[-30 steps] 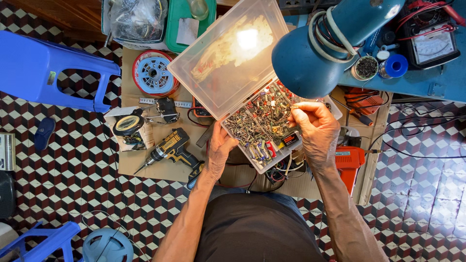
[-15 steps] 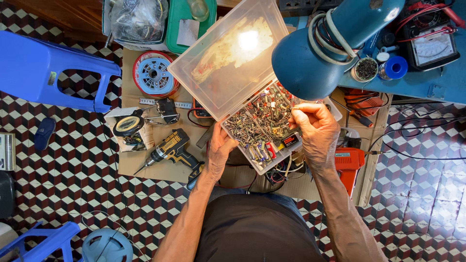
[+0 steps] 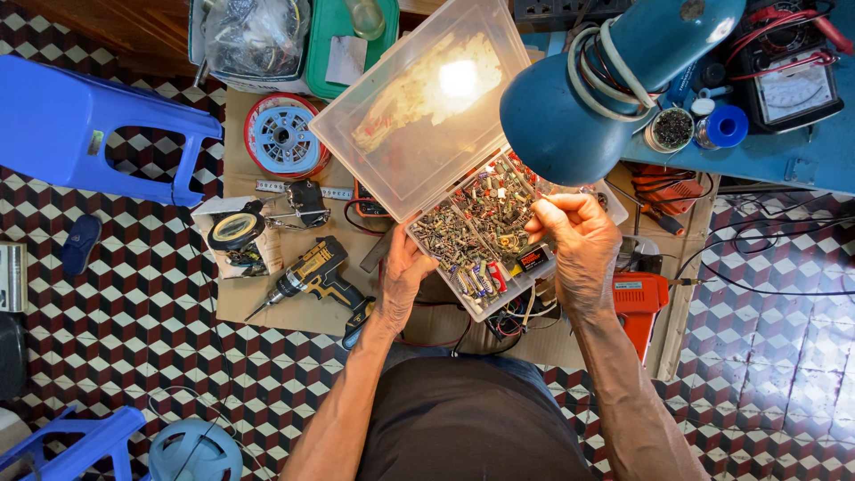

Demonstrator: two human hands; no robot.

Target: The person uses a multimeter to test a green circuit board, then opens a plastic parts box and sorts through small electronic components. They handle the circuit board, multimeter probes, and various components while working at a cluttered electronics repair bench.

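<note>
A clear plastic parts box (image 3: 481,236), its hinged lid (image 3: 419,107) thrown open and tilted up toward a blue desk lamp (image 3: 588,98), is seen from above over a cardboard-covered work surface (image 3: 294,312) on a checkered tile floor (image 3: 116,356). The box is gripped at its near-left edge by the left hand (image 3: 403,278), forearm stretched up from the lap, fingers curled under the rim. The right hand (image 3: 577,242) is raised over the box's right side, wrist bent, thumb and fingertips pinched together; whether a small component is held there cannot be told. The tray is packed with small electronic parts too many to count. One yellow-and-black cordless drill (image 3: 312,276) is laid to the left, one red tool (image 3: 639,298) to the right, and two blue plastic stools (image 3: 80,125) are visible.
</note>
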